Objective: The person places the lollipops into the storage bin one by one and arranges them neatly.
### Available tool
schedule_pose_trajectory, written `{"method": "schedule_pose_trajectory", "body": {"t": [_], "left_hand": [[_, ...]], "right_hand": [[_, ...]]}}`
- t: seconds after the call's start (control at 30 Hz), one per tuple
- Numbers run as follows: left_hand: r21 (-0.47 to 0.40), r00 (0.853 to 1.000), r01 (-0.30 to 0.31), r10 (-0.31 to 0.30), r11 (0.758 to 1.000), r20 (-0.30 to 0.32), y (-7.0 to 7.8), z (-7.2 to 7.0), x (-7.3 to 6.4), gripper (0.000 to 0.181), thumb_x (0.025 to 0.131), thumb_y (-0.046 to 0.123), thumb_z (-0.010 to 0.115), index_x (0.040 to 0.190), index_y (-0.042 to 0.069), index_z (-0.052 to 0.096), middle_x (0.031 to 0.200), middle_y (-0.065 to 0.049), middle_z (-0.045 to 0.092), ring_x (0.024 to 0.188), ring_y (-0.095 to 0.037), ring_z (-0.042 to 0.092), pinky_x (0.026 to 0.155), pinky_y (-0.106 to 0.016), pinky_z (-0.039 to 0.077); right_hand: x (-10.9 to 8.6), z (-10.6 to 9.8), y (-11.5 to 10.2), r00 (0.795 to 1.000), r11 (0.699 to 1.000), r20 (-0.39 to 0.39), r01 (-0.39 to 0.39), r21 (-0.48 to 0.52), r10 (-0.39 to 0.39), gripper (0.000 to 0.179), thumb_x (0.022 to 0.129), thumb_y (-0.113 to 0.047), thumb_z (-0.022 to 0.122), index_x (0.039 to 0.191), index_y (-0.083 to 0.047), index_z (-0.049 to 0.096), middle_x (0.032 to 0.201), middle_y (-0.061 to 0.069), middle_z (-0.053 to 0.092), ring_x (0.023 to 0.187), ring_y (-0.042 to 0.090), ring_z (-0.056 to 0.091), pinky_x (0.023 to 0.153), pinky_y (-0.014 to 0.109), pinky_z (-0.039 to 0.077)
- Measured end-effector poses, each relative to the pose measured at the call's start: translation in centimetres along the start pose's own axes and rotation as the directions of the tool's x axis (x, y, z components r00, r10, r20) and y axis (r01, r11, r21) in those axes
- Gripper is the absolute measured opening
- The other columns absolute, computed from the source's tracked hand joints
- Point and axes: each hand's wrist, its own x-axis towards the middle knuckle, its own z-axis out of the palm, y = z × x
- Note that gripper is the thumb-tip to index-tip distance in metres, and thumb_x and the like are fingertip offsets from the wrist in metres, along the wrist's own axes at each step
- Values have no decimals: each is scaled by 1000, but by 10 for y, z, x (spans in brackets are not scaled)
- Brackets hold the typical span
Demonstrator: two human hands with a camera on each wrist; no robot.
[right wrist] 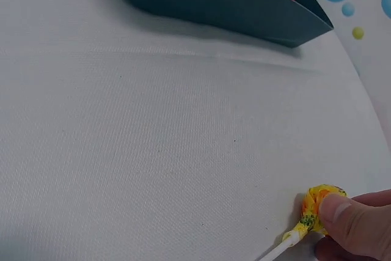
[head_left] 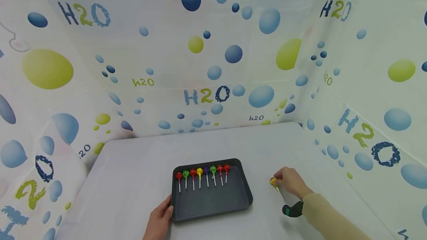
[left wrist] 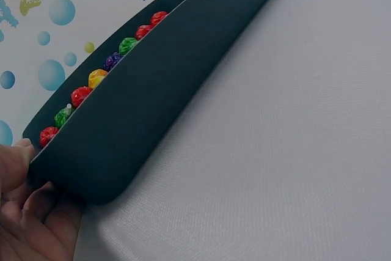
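Observation:
A dark grey baking tray (head_left: 213, 205) lies on the table with a row of wrapped lollipops (head_left: 200, 173) in red, green, yellow and purple along its far side, sticks toward me. My left hand (head_left: 159, 217) grips the tray's left edge; in the left wrist view the thumb (left wrist: 15, 160) is at the rim and the other fingers are bent below it. Right of the tray, my right hand (head_left: 291, 181) pinches the head of a yellow lollipop (head_left: 273, 181). In the right wrist view the yellow lollipop (right wrist: 317, 206) is between thumb and fingers, its white stick pointing down-left.
A white cloth covers the table (head_left: 133, 173). Behind it and along both sides hang white curtains (head_left: 213, 66) printed with blue and green bubbles. A black strap with a camera piece (head_left: 293, 209) sits on my right wrist. The tray's raised wall (right wrist: 226, 7) faces the right hand.

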Motion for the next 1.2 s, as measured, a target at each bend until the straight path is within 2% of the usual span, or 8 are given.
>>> {"method": "schedule_pose_trajectory", "body": {"t": [0.43, 0.67, 0.97, 1.2], "left_hand": [[-43, 1000, 13, -13, 999, 3, 1, 1, -2, 53, 107, 7, 49, 154, -11, 32, 160, -31, 32, 149, -49, 30, 118, -57, 41], [-37, 1000, 18, -18, 999, 2, 0, 1, -2, 53, 107, 7, 49, 153, -11, 32, 159, -31, 32, 149, -49, 30, 118, -57, 41], [-21, 1000, -11, 11, 1000, -11, -4, 1, -1, 51, 107, 7, 50, 152, -12, 35, 157, -32, 36, 148, -49, 32, 117, -57, 42], [-23, 1000, -15, 15, 1000, -13, -5, 1, 1, 51, 107, 7, 49, 152, -12, 35, 157, -32, 36, 148, -48, 32, 117, -57, 41]], "right_hand": [[-1, -2, 0, 999, 999, -8, 33, 4, -33, 13, 87, 0, 76, 99, 2, 78, 94, 8, 77, 80, 15, 64, 71, 33, 60], [2, -9, -4, 998, 998, -33, 45, 39, -44, 16, 89, -3, 76, 103, 3, 77, 97, 9, 77, 84, 17, 68, 76, 36, 64], [13, -21, -25, 996, 991, -81, 58, 117, -48, 21, 92, -9, 75, 111, 1, 77, 104, 11, 78, 90, 19, 71, 85, 42, 65], [21, -20, -55, 992, 977, -114, 68, 204, -46, 21, 93, -9, 74, 111, 1, 77, 102, 11, 79, 91, 20, 73, 87, 42, 65]]}}
